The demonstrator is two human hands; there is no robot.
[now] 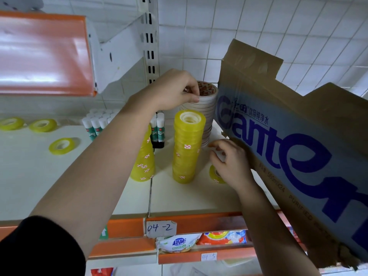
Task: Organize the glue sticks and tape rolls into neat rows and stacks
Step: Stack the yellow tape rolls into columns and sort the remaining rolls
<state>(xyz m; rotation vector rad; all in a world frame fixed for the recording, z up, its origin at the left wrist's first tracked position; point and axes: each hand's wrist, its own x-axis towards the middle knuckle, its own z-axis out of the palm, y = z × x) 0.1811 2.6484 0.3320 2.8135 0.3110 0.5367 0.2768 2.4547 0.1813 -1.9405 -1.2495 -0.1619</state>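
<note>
White tape rolls stand in a tall stack (211, 112) at the back of the shelf (189, 198), just behind a yellow stack (188, 146) and close beside a cardboard box (288, 136) on the right. Left hand (173, 90) curls its fingertips round the top roll (208, 89), probably seating it square so the column does not lean. Right hand (229, 162) hovers at the white stack's foot with fingers bent. Whether it pinches something pale I cannot tell, though it seems placed to steady the base. One yellow roll (213, 174) lies flat beneath it, unstacked. A second yellow stack (144, 166) rises behind the left forearm, glue sticks (95, 124) stand upright in rows beyond, and three loose rolls (53, 148) lie scattered far left, likely next for stacking.
</note>
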